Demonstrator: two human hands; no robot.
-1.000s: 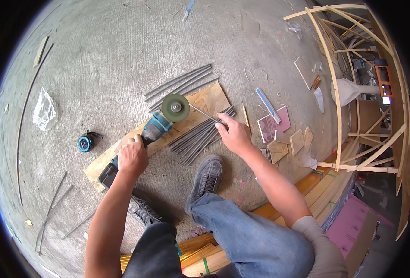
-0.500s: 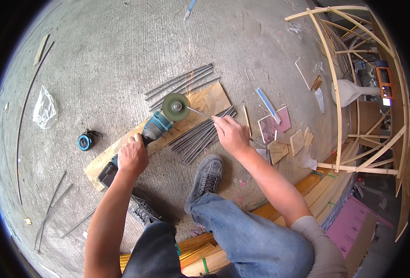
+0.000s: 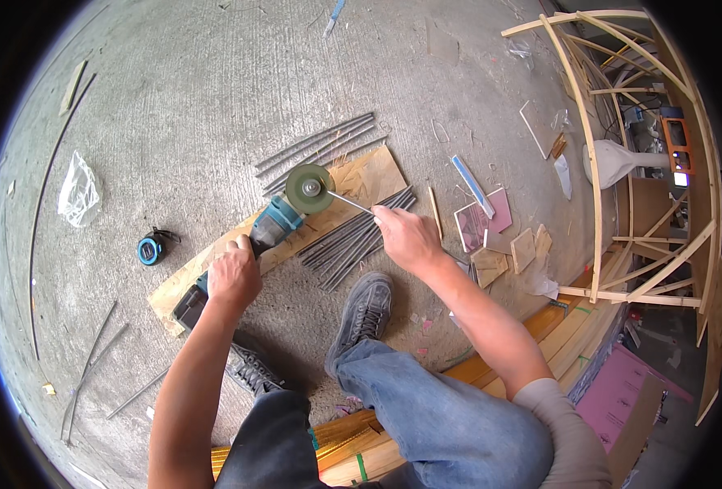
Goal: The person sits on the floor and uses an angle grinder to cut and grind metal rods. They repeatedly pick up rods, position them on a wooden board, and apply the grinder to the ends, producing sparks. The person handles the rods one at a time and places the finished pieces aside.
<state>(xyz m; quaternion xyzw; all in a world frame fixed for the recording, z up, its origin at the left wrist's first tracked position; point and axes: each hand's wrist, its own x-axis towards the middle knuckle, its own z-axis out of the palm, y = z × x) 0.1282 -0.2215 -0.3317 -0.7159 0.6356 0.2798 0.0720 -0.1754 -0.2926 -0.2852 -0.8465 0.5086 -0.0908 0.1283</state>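
Note:
My left hand (image 3: 234, 273) is wrapped round the body of a teal and black cordless angle grinder (image 3: 274, 226), which lies along a wooden board (image 3: 369, 173). Its green disc (image 3: 309, 188) faces up, without a guard over the side I see. Between the fingers of my right hand (image 3: 407, 238) is a thin metal rod (image 3: 351, 201), its far end at the disc's right edge. A few faint sparks show beyond the disc. Beside the board, near my right hand, lies a bundle of grey metal rods (image 3: 346, 248). More rods (image 3: 316, 148) rest beyond the board.
On the concrete floor to the left are a blue tape measure (image 3: 150, 250) and a clear plastic bag (image 3: 78, 191). Pink board scraps (image 3: 499, 210) and wood offcuts (image 3: 523, 250) lie right of my hand. A wooden frame (image 3: 593, 187) stands at the far right. My shoe (image 3: 364, 313) is close to the rods.
My right hand has shifted slightly left, and the rod's end now overlaps the disc's edge more. The sparks look fainter. My left hand and the grinder have stayed in place.

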